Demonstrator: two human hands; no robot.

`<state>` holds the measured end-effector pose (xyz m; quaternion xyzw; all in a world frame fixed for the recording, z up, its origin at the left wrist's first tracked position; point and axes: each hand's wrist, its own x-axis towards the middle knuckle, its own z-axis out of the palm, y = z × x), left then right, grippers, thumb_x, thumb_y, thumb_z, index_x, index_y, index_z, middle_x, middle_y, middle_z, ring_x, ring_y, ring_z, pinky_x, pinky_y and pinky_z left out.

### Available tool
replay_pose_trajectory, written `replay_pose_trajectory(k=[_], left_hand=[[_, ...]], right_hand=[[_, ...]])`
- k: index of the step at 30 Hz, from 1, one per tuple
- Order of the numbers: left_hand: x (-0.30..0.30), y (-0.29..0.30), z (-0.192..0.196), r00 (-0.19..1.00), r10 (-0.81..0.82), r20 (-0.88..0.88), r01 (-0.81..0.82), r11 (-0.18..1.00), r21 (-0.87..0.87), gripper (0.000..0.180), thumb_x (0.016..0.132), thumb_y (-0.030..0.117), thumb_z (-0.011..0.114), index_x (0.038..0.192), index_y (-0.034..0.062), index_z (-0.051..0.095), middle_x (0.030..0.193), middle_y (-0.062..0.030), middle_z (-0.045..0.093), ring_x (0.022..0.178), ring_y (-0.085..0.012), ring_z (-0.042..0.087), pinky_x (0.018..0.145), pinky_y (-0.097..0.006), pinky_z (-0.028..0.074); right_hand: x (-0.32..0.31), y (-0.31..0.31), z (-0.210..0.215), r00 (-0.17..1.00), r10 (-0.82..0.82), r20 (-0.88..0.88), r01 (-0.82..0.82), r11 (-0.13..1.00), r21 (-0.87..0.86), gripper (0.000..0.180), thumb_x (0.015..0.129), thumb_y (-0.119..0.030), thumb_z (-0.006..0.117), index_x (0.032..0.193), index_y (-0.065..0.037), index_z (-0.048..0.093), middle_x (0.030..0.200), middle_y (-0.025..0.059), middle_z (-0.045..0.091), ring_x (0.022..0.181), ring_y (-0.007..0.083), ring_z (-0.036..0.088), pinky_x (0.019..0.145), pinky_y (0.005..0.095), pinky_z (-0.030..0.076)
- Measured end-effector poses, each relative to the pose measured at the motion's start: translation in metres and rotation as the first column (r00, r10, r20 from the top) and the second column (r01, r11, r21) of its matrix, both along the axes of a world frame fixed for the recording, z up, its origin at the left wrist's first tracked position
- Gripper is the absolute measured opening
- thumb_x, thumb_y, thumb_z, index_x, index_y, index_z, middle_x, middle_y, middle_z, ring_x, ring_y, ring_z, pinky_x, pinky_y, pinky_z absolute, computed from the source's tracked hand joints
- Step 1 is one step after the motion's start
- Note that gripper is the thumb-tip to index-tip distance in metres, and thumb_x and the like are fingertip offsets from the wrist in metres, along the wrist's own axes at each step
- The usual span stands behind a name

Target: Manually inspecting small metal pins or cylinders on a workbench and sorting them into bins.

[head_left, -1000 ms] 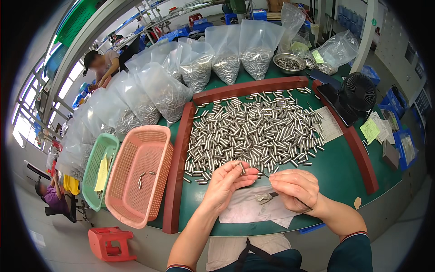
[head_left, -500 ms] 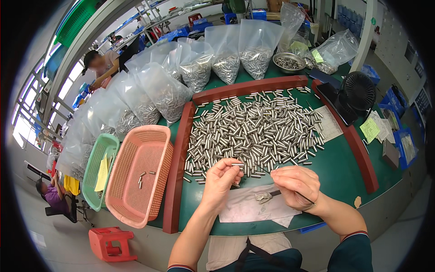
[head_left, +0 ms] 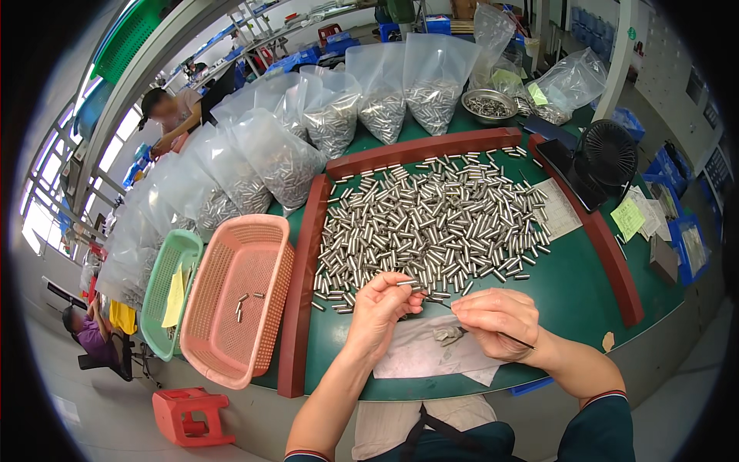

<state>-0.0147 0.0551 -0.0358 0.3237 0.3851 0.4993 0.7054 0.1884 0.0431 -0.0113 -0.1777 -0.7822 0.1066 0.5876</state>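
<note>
My left hand (head_left: 376,312) is closed on a short, shiny metal pin (head_left: 409,285) between thumb and fingertips. Its lower fingers are curled and partly hidden. In my right hand (head_left: 499,319) is a thin dark rod-like tool (head_left: 517,340), held like a pen. The tool's narrow tip points left toward the held pin; whether they touch I cannot tell. Just beyond both hands spreads a large heap of similar metal pins (head_left: 431,219). Below the hands lies a pale cloth (head_left: 419,358) with a crumpled grey scrap (head_left: 448,336) on it.
Dark red bars (head_left: 302,308) border the heap on the green table (head_left: 593,277). To the left stand a pink basket (head_left: 208,346) with several pins and a green basket (head_left: 158,339). Pin-filled plastic bags (head_left: 331,123) line the back. A black fan (head_left: 608,154) stands right. Co-workers sit at left.
My right hand has shifted slightly left, bringing the tool's tip closer to my left hand. The pin in my left fingers has turned a little and moved slightly right.
</note>
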Motion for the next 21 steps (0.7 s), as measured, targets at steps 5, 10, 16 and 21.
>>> replay_pose_trajectory(k=[5,10,16,21], left_hand=[[-0.0012,-0.0012,0.0012,0.996,-0.039,0.085,0.042,0.999,-0.032,0.013,0.088,0.005,0.059,0.100,0.0014,0.060,0.090,-0.0141,0.068,0.075,-0.0156,0.065,0.072,-0.029,0.055],[-0.0026,0.0001,-0.0027,0.994,-0.026,0.105,0.030,0.999,-0.032,0.014,0.088,0.006,0.060,0.100,0.0005,0.061,0.089,-0.0147,0.068,0.074,-0.0163,0.066,0.072,-0.028,0.055],[0.0003,-0.0005,-0.0029,0.998,0.023,0.060,-0.022,1.000,-0.015,0.015,0.088,0.006,0.061,0.102,0.0008,0.062,0.089,-0.0144,0.068,0.075,-0.0163,0.066,0.071,-0.028,0.056],[0.0023,-0.0020,-0.0030,0.998,0.024,0.052,-0.025,1.000,0.004,0.016,0.088,0.005,0.060,0.103,0.0011,0.062,0.089,-0.0137,0.068,0.075,-0.0168,0.066,0.071,-0.027,0.056]], right_hand=[[0.0014,-0.0007,0.0032,1.000,-0.011,0.022,0.011,1.000,0.008,0.024,0.069,0.013,0.068,0.090,0.003,0.064,0.080,0.0141,0.066,0.070,0.0272,0.069,0.060,0.0315,0.057],[0.0002,-0.0016,0.0034,1.000,-0.020,0.009,0.019,1.000,0.013,0.023,0.069,0.012,0.068,0.090,0.003,0.064,0.080,0.0138,0.066,0.071,0.0270,0.069,0.061,0.0314,0.057],[0.0008,-0.0004,0.0007,0.999,-0.031,0.015,0.031,0.999,0.012,0.024,0.069,0.012,0.068,0.091,0.002,0.064,0.082,0.0141,0.066,0.072,0.0272,0.069,0.061,0.0317,0.057],[0.0015,0.0003,-0.0014,0.999,-0.025,0.039,0.023,0.999,0.043,0.028,0.067,0.006,0.069,0.093,0.000,0.065,0.084,0.0127,0.065,0.071,0.0252,0.068,0.058,0.0308,0.056]])
